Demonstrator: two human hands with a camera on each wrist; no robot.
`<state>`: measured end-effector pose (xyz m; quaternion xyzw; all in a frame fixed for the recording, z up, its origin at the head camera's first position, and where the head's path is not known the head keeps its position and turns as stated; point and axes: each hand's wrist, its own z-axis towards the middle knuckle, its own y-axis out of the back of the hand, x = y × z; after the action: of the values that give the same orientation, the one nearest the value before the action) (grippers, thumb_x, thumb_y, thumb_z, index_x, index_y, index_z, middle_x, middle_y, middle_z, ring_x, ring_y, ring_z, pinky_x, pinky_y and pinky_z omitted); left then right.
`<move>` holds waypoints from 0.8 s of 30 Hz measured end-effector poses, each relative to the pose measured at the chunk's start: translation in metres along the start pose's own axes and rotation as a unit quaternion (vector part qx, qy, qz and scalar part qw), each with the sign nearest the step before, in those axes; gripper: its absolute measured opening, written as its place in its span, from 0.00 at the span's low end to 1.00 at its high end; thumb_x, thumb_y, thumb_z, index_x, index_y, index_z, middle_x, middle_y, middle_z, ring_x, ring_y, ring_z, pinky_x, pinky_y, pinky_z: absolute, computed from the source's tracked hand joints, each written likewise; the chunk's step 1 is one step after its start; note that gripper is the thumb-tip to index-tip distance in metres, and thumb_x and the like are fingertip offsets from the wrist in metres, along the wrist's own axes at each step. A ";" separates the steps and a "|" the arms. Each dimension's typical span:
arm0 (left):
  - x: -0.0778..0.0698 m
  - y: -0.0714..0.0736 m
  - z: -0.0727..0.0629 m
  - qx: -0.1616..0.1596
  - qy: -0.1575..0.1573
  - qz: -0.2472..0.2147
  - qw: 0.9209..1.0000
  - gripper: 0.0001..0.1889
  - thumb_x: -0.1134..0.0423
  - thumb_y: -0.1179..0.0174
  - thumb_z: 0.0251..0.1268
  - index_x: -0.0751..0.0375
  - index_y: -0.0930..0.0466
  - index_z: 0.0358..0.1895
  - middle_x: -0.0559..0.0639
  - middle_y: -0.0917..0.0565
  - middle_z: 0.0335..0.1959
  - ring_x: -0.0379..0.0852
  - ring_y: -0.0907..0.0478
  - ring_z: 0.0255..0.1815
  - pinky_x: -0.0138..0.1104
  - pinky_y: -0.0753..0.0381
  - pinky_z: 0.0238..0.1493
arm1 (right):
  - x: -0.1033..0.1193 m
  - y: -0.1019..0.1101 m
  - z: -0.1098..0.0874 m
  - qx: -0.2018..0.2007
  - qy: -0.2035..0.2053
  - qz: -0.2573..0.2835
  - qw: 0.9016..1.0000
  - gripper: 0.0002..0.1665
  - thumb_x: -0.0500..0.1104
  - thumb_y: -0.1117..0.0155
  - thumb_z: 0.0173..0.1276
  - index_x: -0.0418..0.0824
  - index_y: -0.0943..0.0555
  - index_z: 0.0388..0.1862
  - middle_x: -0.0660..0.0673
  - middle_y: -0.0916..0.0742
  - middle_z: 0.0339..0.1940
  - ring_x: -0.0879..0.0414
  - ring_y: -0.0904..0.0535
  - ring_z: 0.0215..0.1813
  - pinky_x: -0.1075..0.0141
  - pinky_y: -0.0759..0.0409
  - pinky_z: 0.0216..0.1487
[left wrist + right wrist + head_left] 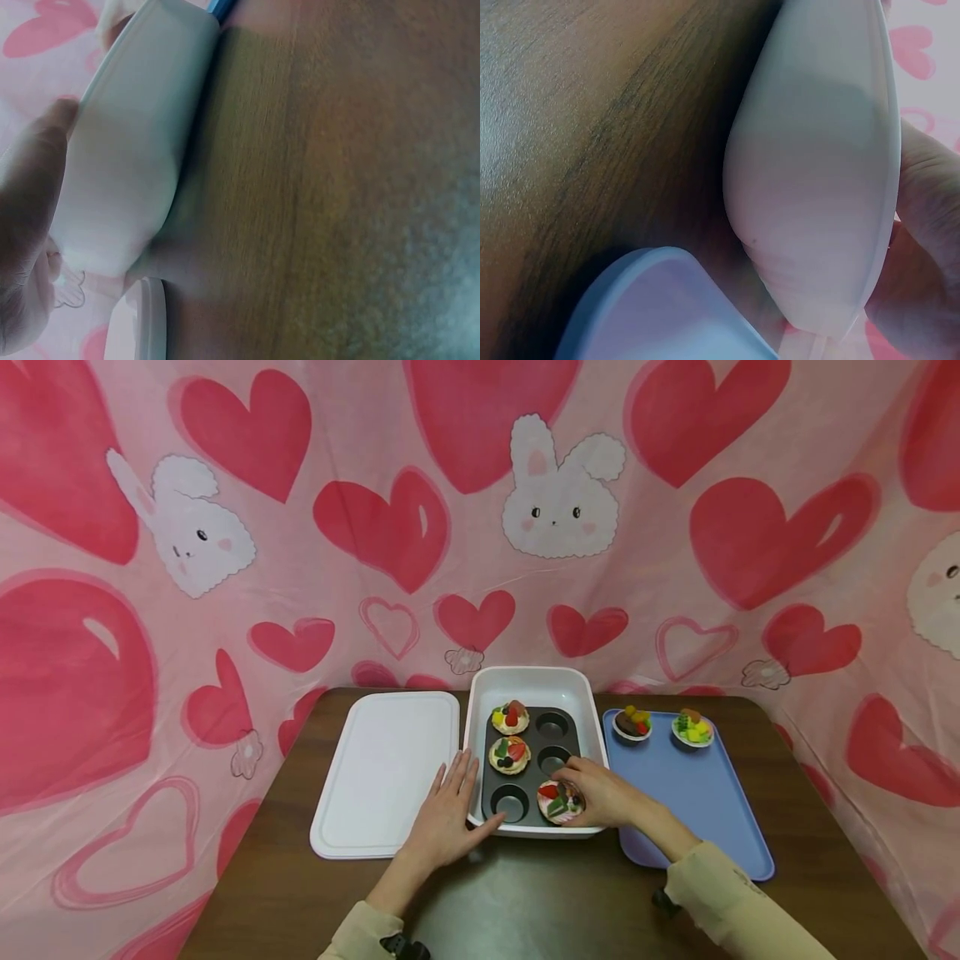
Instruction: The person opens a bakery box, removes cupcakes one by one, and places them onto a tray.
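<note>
The right hand (606,795) pinches a fruit tart (559,802) at the near-right cup of a 6-cup muffin tin (533,778); whether it is fully seated I cannot tell. The left hand (447,817), fingers straight and gripping nothing, lies at the near-left corner of the white basin (525,832) around the tin. 2 more tarts (510,717) occupy the far-left and middle-left cups; 2 fruit-topped cakes (692,729) sit on the blue tray (697,797).

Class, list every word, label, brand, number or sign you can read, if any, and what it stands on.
There are none to read. The backdrop carries drawn hearts and rabbits; the muffin tin, white tub, blue tray and white board show no legible lettering.
</note>
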<state>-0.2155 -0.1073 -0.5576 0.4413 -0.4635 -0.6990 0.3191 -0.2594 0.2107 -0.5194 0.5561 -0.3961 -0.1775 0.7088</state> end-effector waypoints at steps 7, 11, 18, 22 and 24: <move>0.000 0.000 -0.001 0.003 0.004 -0.015 1.000 0.57 0.25 0.43 0.72 0.63 0.45 0.89 0.60 0.47 0.93 0.58 0.49 0.94 0.57 0.47 0.93 | 0.001 0.001 0.002 0.011 -0.001 0.022 1.000 0.39 0.55 0.08 0.52 0.38 0.13 0.59 0.49 0.17 0.44 0.62 0.25 0.42 0.69 0.21 0.43; -0.001 0.000 -0.002 0.006 0.005 -0.019 1.000 0.57 0.25 0.44 0.72 0.63 0.46 0.90 0.60 0.48 0.93 0.58 0.49 0.94 0.57 0.47 0.93 | -0.001 0.001 0.003 0.020 -0.003 0.028 0.999 0.38 0.54 0.08 0.53 0.39 0.13 0.59 0.49 0.17 0.46 0.62 0.24 0.44 0.67 0.18 0.45; -0.001 0.000 -0.002 0.006 0.009 -0.029 1.000 0.56 0.25 0.43 0.72 0.63 0.45 0.90 0.59 0.48 0.93 0.57 0.49 0.94 0.56 0.48 0.93 | -0.004 0.001 0.005 0.027 0.011 0.028 0.999 0.37 0.52 0.08 0.52 0.41 0.13 0.59 0.49 0.16 0.48 0.61 0.23 0.45 0.65 0.17 0.48; -0.001 0.001 -0.002 0.008 0.012 -0.033 0.999 0.56 0.26 0.42 0.72 0.62 0.45 0.90 0.58 0.48 0.93 0.56 0.50 0.95 0.56 0.48 0.93 | -0.006 0.001 0.006 0.026 0.022 0.025 0.999 0.37 0.49 0.08 0.50 0.40 0.13 0.58 0.49 0.15 0.49 0.61 0.22 0.45 0.64 0.17 0.48; -0.001 0.001 -0.002 0.009 0.012 -0.035 0.999 0.56 0.26 0.42 0.72 0.63 0.45 0.89 0.59 0.48 0.93 0.57 0.50 0.95 0.56 0.48 0.93 | -0.005 0.002 0.007 0.031 0.022 0.023 0.999 0.38 0.49 0.08 0.50 0.41 0.13 0.59 0.49 0.15 0.50 0.60 0.21 0.47 0.62 0.14 0.52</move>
<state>-0.2133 -0.1076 -0.5563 0.4683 -0.4501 -0.7002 0.2963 -0.2682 0.2104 -0.5192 0.5723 -0.3983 -0.1362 0.7038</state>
